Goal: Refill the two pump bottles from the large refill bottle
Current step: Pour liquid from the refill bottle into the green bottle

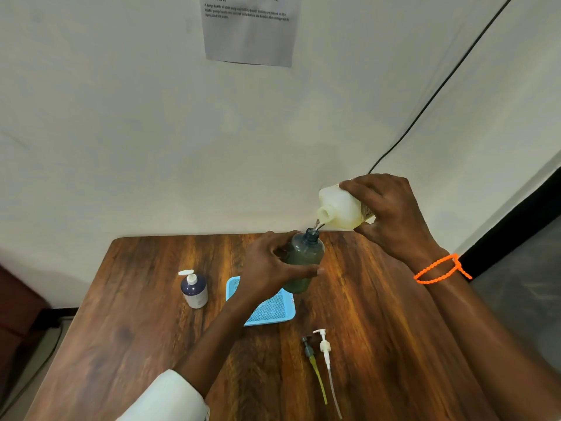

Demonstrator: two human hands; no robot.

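Right hand (391,217) fingers clamped around tilted refill bottle (340,209), mouth just above grey bottle (303,259) neck. Left hand (270,268) fingers wrapped round grey bottle, above blue tray (273,311).

White rolled-back sleeve (170,396) on left forearm, orange beaded bracelet (440,268) round bare right wrist

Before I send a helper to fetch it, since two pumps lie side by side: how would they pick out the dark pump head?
Start at the brown wooden table and find the light blue plastic mesh tray. Just nearer the person lie two loose pumps. The dark grey pump head is the left one, with a yellow dip tube, unlike the white pump head with its clear tube.
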